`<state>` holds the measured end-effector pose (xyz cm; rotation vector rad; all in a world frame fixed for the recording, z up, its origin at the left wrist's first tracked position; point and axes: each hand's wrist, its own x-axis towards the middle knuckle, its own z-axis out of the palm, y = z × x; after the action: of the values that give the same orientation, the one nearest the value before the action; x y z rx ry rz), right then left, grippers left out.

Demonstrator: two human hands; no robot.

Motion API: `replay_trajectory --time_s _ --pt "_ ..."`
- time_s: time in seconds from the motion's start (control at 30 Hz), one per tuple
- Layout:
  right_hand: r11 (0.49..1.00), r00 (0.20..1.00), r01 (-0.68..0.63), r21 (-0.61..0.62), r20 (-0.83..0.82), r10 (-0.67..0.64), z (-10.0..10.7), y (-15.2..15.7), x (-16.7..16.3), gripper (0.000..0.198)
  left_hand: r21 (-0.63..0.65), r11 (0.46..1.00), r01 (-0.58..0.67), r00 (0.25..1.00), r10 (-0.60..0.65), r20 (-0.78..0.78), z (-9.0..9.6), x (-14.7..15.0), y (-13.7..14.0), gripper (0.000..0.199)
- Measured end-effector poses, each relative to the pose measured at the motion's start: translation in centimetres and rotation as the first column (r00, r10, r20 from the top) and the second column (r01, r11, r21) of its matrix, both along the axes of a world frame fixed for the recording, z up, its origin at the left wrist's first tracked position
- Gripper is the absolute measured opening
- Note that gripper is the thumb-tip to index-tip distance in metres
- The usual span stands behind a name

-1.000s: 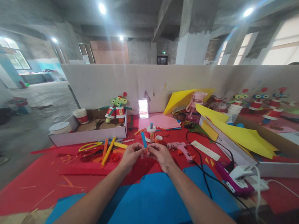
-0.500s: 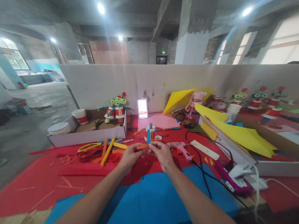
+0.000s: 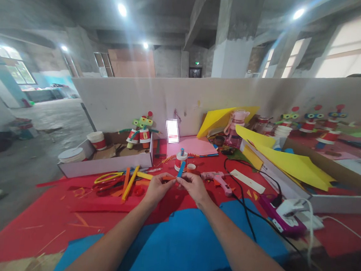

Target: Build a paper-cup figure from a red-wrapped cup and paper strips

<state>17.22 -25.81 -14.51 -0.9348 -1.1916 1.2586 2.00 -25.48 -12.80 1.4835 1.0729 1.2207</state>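
Pinched in the fingers of my left hand [image 3: 156, 190] is an orange paper strip [image 3: 168, 178]. My right hand [image 3: 196, 189] is closed on a blue paper strip [image 3: 181, 169] that crosses the orange one where their ends meet. My fingertips partly cover that joint. Just beyond the hands stands a red-and-white paper cup figure [image 3: 181, 157] with folded paper spring arms and a blue folded piece on top. A small white ring-shaped piece [image 3: 191, 167] sits beside it. To the right of my right hand lies a pink glue gun [image 3: 217, 181].
Yellow-handled scissors [image 3: 109, 177] and yellow and orange strips [image 3: 130, 184] lie at left. Finished paper robots [image 3: 139, 134] stand in a cardboard box [image 3: 105, 164]. Blue paper [image 3: 177, 240] covers the front. A purple power strip [image 3: 283, 218] with cords sits at right.
The blue strip has tilted to the right, and my fingertips have drawn closer together around the crossing of the two strips. The cup figure stays in place.
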Motion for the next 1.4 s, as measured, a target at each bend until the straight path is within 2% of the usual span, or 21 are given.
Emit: replay_trajectory --time_s 0.33,0.53,0.7,0.83,1.03,1.2,1.4 --pt "0.996 0.995 0.053 0.074 0.079 -0.059 -0.2 0.2 -0.2 0.032 -0.024 1.0 -0.01 1.0 0.01 -0.001 0.1 -0.1 0.1 0.017" --pt "0.961 0.967 0.093 0.259 0.208 -0.15 0.5 -0.5 -0.3 0.023 0.038 0.999 0.004 0.999 -0.002 -0.047 0.4 -0.4 -0.1 0.015" --pt "0.927 0.953 0.123 0.355 0.218 -0.21 0.5 -0.8 -0.2 0.024 0.034 0.999 -0.021 0.993 0.025 -0.119 1.6 -0.1 -0.1 0.012" --pt "0.924 0.958 0.148 0.351 0.181 -0.223 0.0 -0.5 0.2 0.033 0.013 0.999 0.038 0.991 -0.037 -0.127 2.3 0.6 0.3 0.011" --pt "0.944 0.975 0.125 0.307 0.136 -0.173 -0.3 -0.2 0.3 0.033 0.049 0.999 -0.007 1.0 0.008 -0.009 0.8 1.0 0.4 0.021" --pt "0.945 0.982 0.097 0.314 0.127 -0.143 -0.2 0.0 0.1 0.03 0.065 0.998 0.004 0.999 -0.007 0.048 0.1 0.4 0.4 0.019" --pt "0.952 0.974 0.112 0.284 0.157 -0.161 -1.1 0.6 0.3 0.031 0.072 0.997 -0.028 0.991 0.018 0.132 -0.5 1.0 0.7 0.019"
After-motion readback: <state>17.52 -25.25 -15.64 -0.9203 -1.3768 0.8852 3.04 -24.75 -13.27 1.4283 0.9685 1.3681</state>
